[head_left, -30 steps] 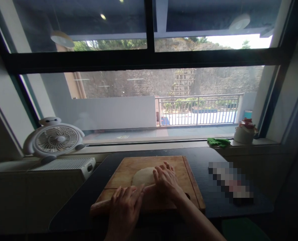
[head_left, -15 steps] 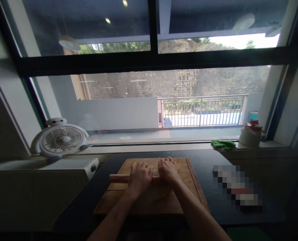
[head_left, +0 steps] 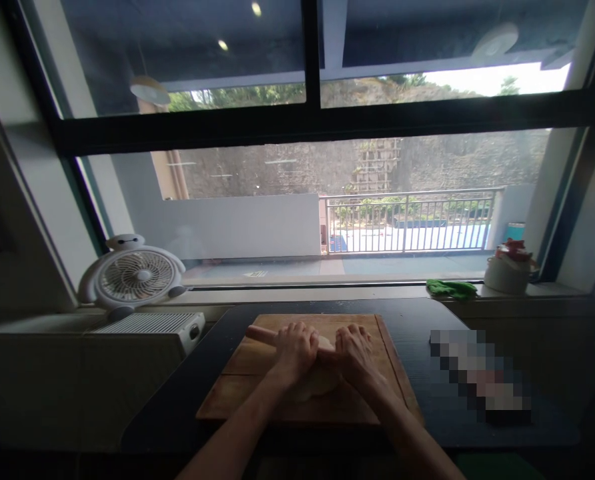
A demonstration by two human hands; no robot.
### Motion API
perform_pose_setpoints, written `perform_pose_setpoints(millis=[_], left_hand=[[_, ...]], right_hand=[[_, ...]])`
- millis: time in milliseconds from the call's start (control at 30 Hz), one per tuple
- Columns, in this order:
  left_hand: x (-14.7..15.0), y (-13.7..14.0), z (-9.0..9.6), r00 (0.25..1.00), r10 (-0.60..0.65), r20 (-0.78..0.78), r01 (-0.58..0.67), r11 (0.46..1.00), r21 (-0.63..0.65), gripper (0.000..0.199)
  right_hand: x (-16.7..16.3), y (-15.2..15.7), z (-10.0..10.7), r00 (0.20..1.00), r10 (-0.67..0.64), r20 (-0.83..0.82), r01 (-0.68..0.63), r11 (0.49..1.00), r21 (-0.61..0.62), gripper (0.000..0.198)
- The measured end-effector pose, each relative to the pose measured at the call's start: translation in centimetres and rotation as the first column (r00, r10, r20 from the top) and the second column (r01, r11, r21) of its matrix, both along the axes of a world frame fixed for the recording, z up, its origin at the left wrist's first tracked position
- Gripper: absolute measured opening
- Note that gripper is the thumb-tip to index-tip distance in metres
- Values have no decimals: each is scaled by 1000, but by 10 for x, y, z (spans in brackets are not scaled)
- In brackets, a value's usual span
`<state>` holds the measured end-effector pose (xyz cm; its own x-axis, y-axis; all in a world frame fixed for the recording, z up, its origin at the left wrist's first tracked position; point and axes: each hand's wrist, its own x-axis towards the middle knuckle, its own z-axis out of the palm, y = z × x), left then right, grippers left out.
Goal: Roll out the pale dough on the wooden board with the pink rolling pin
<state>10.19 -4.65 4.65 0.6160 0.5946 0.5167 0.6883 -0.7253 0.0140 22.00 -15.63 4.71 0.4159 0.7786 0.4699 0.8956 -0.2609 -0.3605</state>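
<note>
A wooden rolling pin (head_left: pixel 262 335) lies slantwise over a sheet of pale dough (head_left: pixel 312 387) on a wooden board (head_left: pixel 237 395). My left hand (head_left: pixel 296 348) is curled over the pin's middle. Farther right, my right hand (head_left: pixel 356 351) grips the pin near its other end, which the hand hides. The pin's left end sticks out past my left hand, farther from me than the right part. Both forearms cover part of the dough, so its full outline cannot be seen.
The board rests on a dark table (head_left: pixel 177 393) below a large window. A white fan (head_left: pixel 142 275) and a white heater-like unit (head_left: pixel 152 325) stand on the left. On the sill at right are a green cloth (head_left: pixel 451 289) and a pale pot (head_left: pixel 507 275). A blurred-out object (head_left: pixel 482 373) lies on the table's right.
The rolling pin has turned from nearly level to a slant, its left end now farther away. Both hands have shifted right with it, and more dough shows. The whole view has moved slightly.
</note>
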Motion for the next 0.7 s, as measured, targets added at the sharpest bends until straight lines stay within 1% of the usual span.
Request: perform_pose_setpoints(millis=[67, 133, 200, 300, 367, 433, 500, 633, 700], left_hand=[[16, 11, 3, 999, -19, -44, 18, 999, -33, 30], [35, 20, 7, 992, -83, -99, 76, 995, -71, 30], [56, 26, 9, 980, -148, -132, 136, 986, -98, 34], [80, 28, 10, 971, -183, -152, 165, 979, -123, 43], [85, 27, 9, 966, -192, -174, 169, 976, -141, 43], [78, 26, 8, 958, -200, -205, 170, 973, -154, 39], [61, 25, 7, 948, -207, -241, 170, 971, -165, 37], [23, 24, 5, 948, -187, -256, 138, 971, -197, 42], [16, 21, 6, 951, -159, -265, 97, 968, -231, 45]], right_hand=[[5, -13, -2, 999, 21, 38, -21, 1000, 4, 30], [4, -28, -9, 993, 47, 109, -49, 999, 16, 27], [-1, -41, -17, 985, 62, 160, -68, 997, 30, 23], [-10, -52, -22, 985, 62, 161, -71, 996, 49, 21], [-15, -54, -23, 987, 60, 147, -69, 996, 63, 22], [-20, -53, -23, 988, 75, 134, -86, 993, 76, 22], [-26, -51, -25, 987, 107, 122, -119, 988, 95, 23], [-38, -48, -25, 985, 138, 106, -152, 979, 133, 25], [-39, -51, -24, 983, 153, 98, -165, 978, 125, 24]])
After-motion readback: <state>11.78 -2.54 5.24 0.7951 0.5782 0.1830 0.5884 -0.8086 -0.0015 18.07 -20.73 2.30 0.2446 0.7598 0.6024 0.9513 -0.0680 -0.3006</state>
